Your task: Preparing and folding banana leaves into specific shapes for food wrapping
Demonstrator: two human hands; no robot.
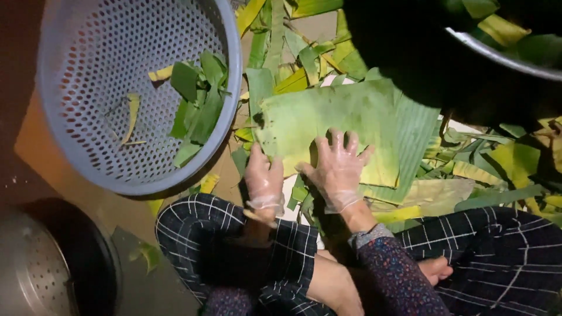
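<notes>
Leaf (328,117): broad green-yellow sheet, flat on floor just far of both hands, long axis left to right, atop a litter of strips (497,169). Right hand (338,169), gloved, spread wide, palm down, pressed on near edge of leaf close to its middle. Left hand (263,182), gloved, fingers loosely curled, at leaf's near-left corner; pinching the edge or merely touching, cannot tell. Right hand lies further onto the leaf, left only at its margin. Basket (231,70), grey, perforated, far left, with cut pieces (196,105) inside, just beside leaf's left end. Pot (35,263) near left. Bowl rim (497,55) far right. Checked trousers (234,234) near.
</notes>
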